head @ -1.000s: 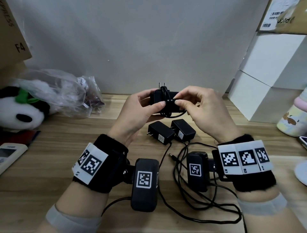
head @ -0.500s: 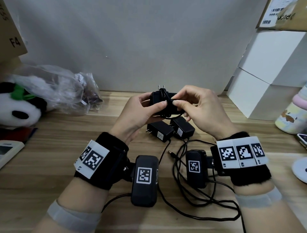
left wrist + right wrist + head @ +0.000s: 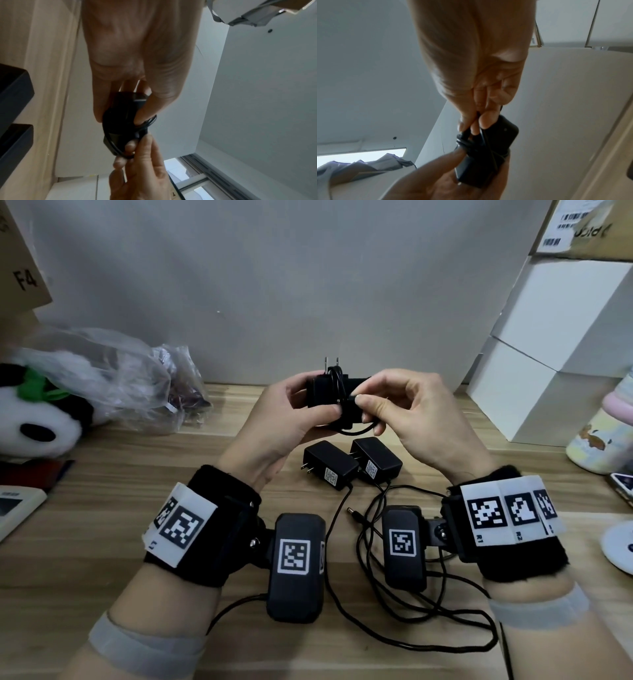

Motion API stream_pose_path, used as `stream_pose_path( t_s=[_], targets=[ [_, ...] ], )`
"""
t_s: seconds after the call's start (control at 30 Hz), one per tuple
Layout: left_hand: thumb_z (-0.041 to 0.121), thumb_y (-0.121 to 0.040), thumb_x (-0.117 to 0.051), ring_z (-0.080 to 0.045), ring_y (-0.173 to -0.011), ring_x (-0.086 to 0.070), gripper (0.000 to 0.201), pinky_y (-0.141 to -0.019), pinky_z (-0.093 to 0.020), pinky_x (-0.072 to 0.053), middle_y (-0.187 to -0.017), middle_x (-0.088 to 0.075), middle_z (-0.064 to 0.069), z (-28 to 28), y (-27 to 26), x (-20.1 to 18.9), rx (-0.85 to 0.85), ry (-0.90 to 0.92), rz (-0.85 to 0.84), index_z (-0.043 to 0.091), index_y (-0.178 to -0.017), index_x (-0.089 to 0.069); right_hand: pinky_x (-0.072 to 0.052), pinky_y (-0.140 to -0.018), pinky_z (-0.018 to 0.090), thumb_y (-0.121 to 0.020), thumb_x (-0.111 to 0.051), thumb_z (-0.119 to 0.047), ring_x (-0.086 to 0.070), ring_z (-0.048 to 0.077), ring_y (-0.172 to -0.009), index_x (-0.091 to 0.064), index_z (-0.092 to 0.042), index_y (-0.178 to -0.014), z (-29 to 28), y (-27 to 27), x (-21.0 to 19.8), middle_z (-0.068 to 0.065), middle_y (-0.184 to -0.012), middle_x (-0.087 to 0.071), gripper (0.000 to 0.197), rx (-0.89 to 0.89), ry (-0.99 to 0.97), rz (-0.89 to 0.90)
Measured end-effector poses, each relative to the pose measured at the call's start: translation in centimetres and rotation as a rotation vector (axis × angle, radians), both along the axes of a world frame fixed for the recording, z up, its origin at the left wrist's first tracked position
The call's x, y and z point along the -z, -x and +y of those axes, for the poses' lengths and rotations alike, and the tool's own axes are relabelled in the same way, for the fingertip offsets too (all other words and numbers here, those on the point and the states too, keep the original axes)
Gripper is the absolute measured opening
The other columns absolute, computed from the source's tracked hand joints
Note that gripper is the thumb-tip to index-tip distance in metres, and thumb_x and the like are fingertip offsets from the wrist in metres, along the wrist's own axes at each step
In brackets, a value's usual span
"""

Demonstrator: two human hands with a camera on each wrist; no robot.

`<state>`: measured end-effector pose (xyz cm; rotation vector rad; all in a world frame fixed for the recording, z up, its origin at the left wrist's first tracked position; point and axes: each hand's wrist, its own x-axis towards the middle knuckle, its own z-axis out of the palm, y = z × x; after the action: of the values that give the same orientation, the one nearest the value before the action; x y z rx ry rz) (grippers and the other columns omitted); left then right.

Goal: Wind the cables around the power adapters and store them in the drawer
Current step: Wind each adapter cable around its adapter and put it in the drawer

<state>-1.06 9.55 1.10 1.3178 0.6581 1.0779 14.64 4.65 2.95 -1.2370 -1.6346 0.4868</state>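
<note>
Right hand [image 3: 404, 419] shifted slightly, pinching thin black cable [image 3: 337, 381] end, left hand [image 3: 287, 419] gripping cable-wound black rectangular power adapter [image 3: 320, 392] — above wooden table [image 3: 102, 508] far edge, two black adapters [image 3: 330, 465] beneath.

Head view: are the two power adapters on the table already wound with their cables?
No, the two power adapters lie bare on the wooden table, and their cables trail loose toward the person.

Premises appear to be a storeroom or informal office corner. Evidence: a wooden desk [image 3: 102, 508] against a plain grey wall, stacked white boxes [image 3: 561, 344], labelled cardboard cartons [image 3: 582, 227], a bagged panda plush toy [image 3: 30, 419] and a remote control [image 3: 13, 508].
</note>
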Motion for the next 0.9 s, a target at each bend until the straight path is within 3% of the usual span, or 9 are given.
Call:
stream_pose_path(
  t_s=[0.2,0.33,0.47,0.63,0.9],
  targets=[
    [-0.007,-0.081,-0.064,-0.022,-0.09,-0.066,0.032,-0.082,-0.041,-0.057,-0.093,-0.066,-0.005,-0.54,-0.85,0.39,-0.042,-0.071,0.04,0.021,-0.096,-0.062,-0.054,-0.057,0.031,-0.086,-0.066,-0.01,-0.06,0.023,-0.059,-0.071,-0.011,-0.087,0.11,0.13,0.14,0.009,-0.073,-0.067,0.006,0.048,-0.023,-0.044],
    [-0.003,-0.082,-0.065,-0.025,-0.094,-0.066,0.027,-0.079,-0.037,-0.058,-0.099,-0.065,-0.012,-0.58,-0.62,0.14,0.019,-0.032,0.048,0.009,-0.107,-0.063,-0.046,-0.048,0.019,-0.08,-0.073,-0.013,-0.058,0.014,-0.047,-0.071,-0.011,-0.081,-0.05,0.31,0.14,0.003,-0.066,-0.068,0.003,0.109,-0.051,0.04],
    [-0.001,-0.082,-0.066,-0.024,-0.085,-0.067,0.042,-0.07,-0.034,-0.06,-0.096,-0.063,-0.011,-0.55,-0.63,-0.05,0.012,0.017,0.021,0.004,-0.121,-0.052,-0.048,-0.047,0.02,-0.078,-0.075,-0.014,-0.057,0.012,-0.044,-0.068,-0.006,-0.076,-0.18,0.03,-0.11,0.002,-0.061,-0.068,0.01,0.146,-0.051,0.123],
    [-0.003,-0.081,-0.066,-0.025,-0.081,-0.068,0.039,-0.071,-0.036,-0.06,-0.093,-0.064,-0.012,-0.39,-0.47,0.02,0.005,0.025,0.028,0.005,-0.117,-0.052,-0.047,-0.049,0.018,-0.084,-0.066,-0.003,-0.057,0.013,-0.049,-0.066,-0.004,-0.082,-0.54,-0.25,-0.41,0.006,-0.066,-0.067,0.003,0.05,0.009,0.049],
    [0.0,-0.073,-0.075,-0.027,-0.088,-0.068,0.048,-0.08,-0.046,-0.057,-0.097,-0.066,-0.014,-0.24,-0.03,0.22,-0.041,-0.048,0.128,0.005,-0.117,-0.058,-0.049,-0.052,0.026,-0.086,-0.064,-0.003,-0.056,0.011,-0.048,-0.063,-0.004,-0.079,-0.28,0.58,0.05,0.004,-0.062,-0.065,0.007,0.014,0.059,-0.015]
  ],
)
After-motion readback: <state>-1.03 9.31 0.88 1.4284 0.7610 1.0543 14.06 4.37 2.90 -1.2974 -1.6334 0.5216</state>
